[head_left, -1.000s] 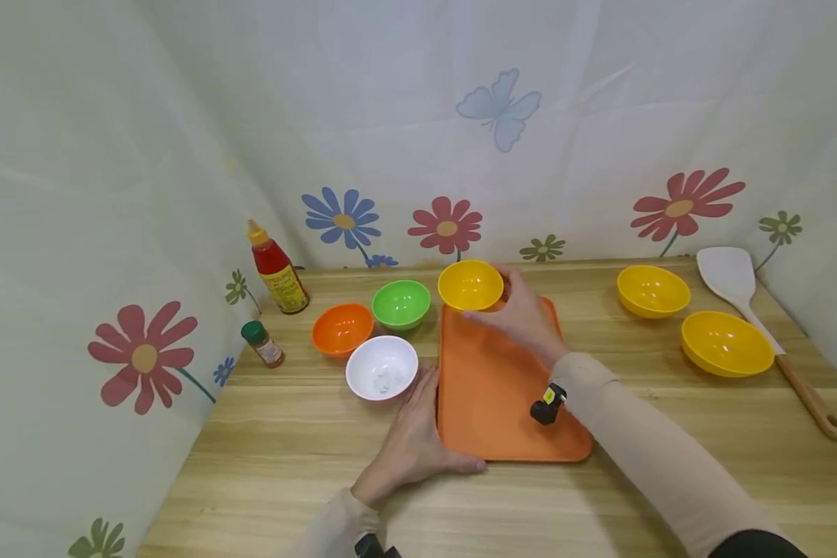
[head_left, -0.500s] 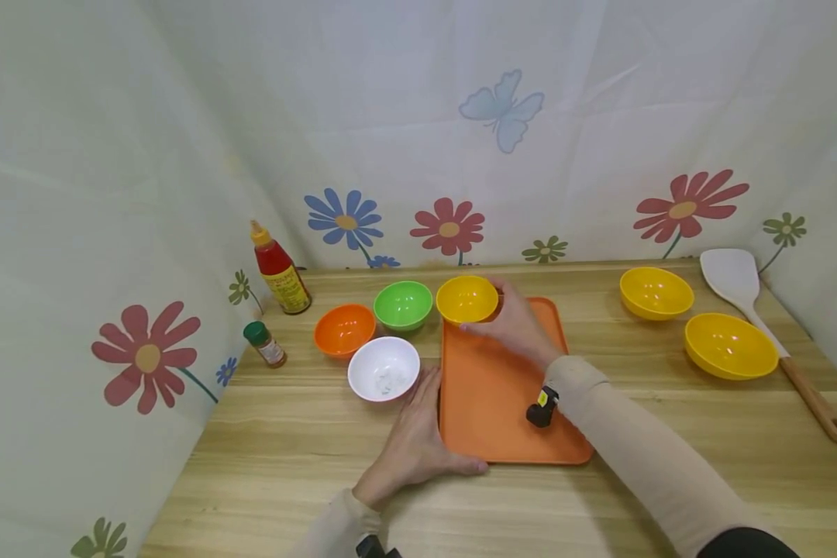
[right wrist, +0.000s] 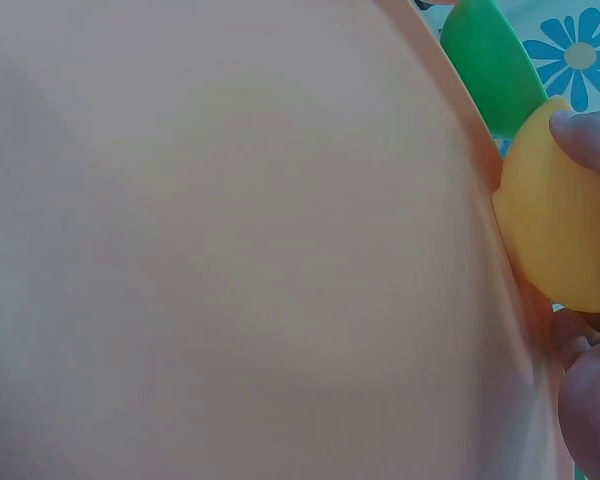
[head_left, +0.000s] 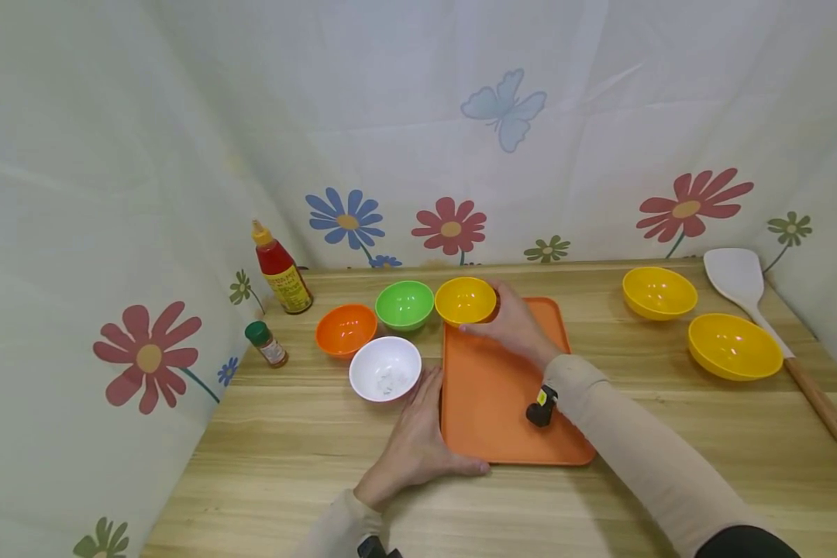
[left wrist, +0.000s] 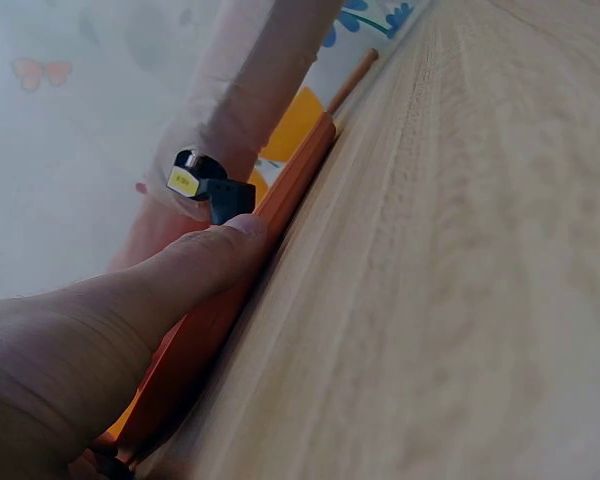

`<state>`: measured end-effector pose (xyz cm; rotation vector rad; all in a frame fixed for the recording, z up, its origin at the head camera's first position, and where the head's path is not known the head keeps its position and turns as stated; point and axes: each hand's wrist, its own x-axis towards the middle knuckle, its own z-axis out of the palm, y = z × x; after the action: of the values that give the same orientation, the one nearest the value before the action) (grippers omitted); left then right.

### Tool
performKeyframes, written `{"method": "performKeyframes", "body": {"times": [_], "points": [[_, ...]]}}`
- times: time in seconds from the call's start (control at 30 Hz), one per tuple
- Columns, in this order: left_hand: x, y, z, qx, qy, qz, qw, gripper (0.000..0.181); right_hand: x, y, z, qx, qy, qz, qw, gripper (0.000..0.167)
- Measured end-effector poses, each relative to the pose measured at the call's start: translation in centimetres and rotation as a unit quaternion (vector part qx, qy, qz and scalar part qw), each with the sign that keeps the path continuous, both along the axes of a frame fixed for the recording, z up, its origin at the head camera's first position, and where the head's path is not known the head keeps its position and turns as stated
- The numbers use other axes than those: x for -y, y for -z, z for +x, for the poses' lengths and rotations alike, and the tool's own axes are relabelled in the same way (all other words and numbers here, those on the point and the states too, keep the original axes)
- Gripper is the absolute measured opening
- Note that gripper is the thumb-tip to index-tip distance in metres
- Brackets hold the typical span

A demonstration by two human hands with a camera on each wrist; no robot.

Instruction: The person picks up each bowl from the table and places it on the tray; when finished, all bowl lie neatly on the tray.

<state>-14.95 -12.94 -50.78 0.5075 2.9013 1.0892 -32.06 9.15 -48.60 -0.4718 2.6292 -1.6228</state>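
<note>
Right hand (head_left: pixel 519 325) is clamped on a yellow bowl (head_left: pixel 466 301), thumb toward the near side and fingers round the right of it. Taking the orange tray (head_left: pixel 488 403) as the dial's centre and the flowered curtain (head_left: pixel 390 116) as twelve, that bowl sits upright at eleven, over the tray's far-left corner; whether its base touches the tray cannot be told. The left hand (head_left: pixel 415 442) lies at eight with thumb and fingers spread apart, fingers along the tray's left side, thumb on its near edge. A green bowl (head_left: pixel 404 304) stands at ten, just beside the held bowl; an orange bowl (head_left: pixel 346 331) is between nine and ten, and a white bowl (head_left: pixel 385 369) at nine, near the left fingertips. Farther out toward ten are a red sauce bottle (head_left: pixel 284 275) and a green-capped jar (head_left: pixel 266 345). A second yellow bowl (head_left: pixel 659 294) is at two, a third yellow bowl (head_left: pixel 735 347) near three, with a white-headed spatula (head_left: pixel 735 275) beyond them, wooden handle pointing toward five.
</note>
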Motion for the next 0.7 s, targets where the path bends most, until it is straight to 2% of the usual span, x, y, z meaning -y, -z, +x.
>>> {"method": "performKeyframes", "body": {"times": [0.23,0.47,0.7], "points": [[0.0,0.0,-0.1,-0.003,0.001,-0.002,1.0000,0.159,0.0,-0.4,-0.1,-0.001,0.002,0.008,1.0000,0.113],[0.0,-0.1,0.0,-0.006,0.005,0.002,1.0000,0.158,-0.4,-0.7,0.0,0.014,0.004,0.005,0.9999,0.121],[0.0,-0.1,0.1,0.002,0.000,0.002,1.0000,0.159,-0.9,-1.5,0.0,0.025,0.011,-0.024,0.9993,0.122]]}}
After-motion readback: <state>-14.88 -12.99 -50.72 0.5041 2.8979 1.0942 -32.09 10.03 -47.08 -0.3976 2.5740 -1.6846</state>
